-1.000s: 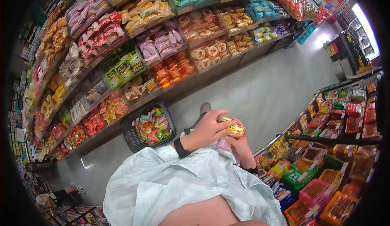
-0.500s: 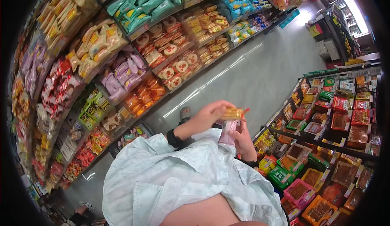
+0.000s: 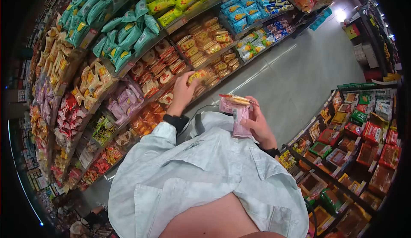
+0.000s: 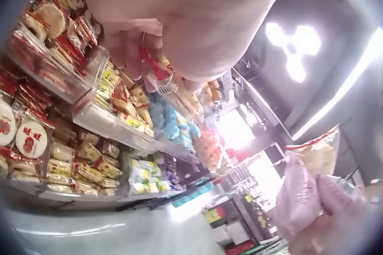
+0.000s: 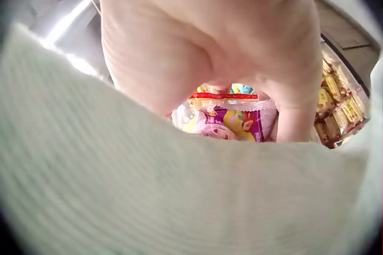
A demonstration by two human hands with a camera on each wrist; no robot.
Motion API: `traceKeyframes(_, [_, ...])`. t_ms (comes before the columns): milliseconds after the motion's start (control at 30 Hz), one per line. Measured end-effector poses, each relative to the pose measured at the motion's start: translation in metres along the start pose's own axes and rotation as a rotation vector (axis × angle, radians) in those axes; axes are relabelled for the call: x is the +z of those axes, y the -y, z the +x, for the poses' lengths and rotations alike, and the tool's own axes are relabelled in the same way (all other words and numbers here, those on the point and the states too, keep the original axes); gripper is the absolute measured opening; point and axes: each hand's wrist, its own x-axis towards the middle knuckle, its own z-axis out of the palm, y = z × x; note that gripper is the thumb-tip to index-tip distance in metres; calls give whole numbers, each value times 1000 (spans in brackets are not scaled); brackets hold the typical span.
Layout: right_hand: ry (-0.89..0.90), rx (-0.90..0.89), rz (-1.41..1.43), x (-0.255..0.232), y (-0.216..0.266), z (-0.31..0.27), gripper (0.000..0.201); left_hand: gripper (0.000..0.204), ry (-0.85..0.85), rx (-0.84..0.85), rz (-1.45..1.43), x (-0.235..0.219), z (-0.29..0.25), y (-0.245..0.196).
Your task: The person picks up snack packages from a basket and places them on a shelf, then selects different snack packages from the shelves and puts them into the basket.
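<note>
My left hand (image 3: 183, 93) is stretched out to the shelf bins and pinches a small yellow wrapped snack (image 3: 197, 76). In the left wrist view, bent fingers (image 4: 133, 52) close around its red and yellow wrapper (image 4: 157, 66). Just under that hand lie rows of similar yellow packets (image 3: 201, 41) in clear bins. In front of the torso, my right hand (image 3: 259, 124) holds pink-purple snack packets (image 3: 242, 124) together with a flat cracker packet (image 3: 234, 100) that has a red edge. The right wrist view shows a purple printed wrapper (image 5: 245, 123) between thumb and fingers; the sleeve hides the rest.
Stepped bins of teal packets (image 3: 124, 39), green packets (image 3: 182, 0) and round red-edged crackers (image 3: 158, 65) rise along the left. A lower display (image 3: 355, 148) of boxed snacks stands at right. Grey floor (image 3: 295, 75) runs between them. A black strap crosses near the waist.
My left hand has moved away from the right hand, up and left to the bins, with the yellow snack. The head view has shifted, and the black basket has left it. My right hand keeps its packets.
</note>
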Motion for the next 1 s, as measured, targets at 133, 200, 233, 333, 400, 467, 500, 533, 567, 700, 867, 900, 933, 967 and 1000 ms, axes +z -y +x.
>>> traceKeyframes(133, [54, 6, -79, -37, 54, 26, 87, 37, -30, 43, 281, 22, 53, 11])
traceKeyframes(200, [49, 34, -75, -52, 74, 35, 88, 38, -2, 38, 346, 28, 75, 3])
traceKeyframes(233, [33, 36, -71, -60, 81, 37, 88, 39, 8, 36, 376, 31, 85, -1])
traceKeyframes(333, [-15, 6, -76, -85, 95, 48, 89, 39, 71, 21, 505, 48, 120, 21])
traceKeyframes(400, [-77, -1, -64, -98, 105, 58, 89, 39, 161, -18, 604, 60, 135, 47])
traceKeyframes(467, [-150, -6, -62, -104, 116, 70, 91, 41, 212, -38, 732, 72, 144, 59])
traceKeyframes(500, [-171, -12, -91, -109, 122, 77, 92, 42, 235, -43, 794, 77, 152, 61])
traceKeyframes(533, [-194, -21, -121, -115, 129, 83, 92, 47, 308, -148, 820, 79, 159, 63])
traceKeyframes(567, [-219, -29, -150, -121, 136, 89, 93, 50, 315, -161, 813, 79, 167, 61])
traceKeyframes(700, [-281, 7, -82, -132, 171, 125, 95, 65, 350, -193, 809, 76, 174, 61])
traceKeyframes(867, [-177, 61, -118, -146, 202, 186, 89, 56, 383, -331, 749, 75, 179, 53])
traceKeyframes(900, [-123, 88, -123, -152, 208, 196, 89, 58, 320, -340, 697, 74, 182, 37])
traceKeyframes(933, [-61, 120, -130, -158, 214, 209, 89, 61, 251, -356, 647, 76, 183, 16])
traceKeyframes(967, [6, 158, -137, -163, 220, 221, 89, 64, 178, -378, 600, 81, 182, 1])
traceKeyframes(1000, [58, 186, -158, -166, 226, 232, 87, 63, 87, -271, 507, 88, 183, -14])
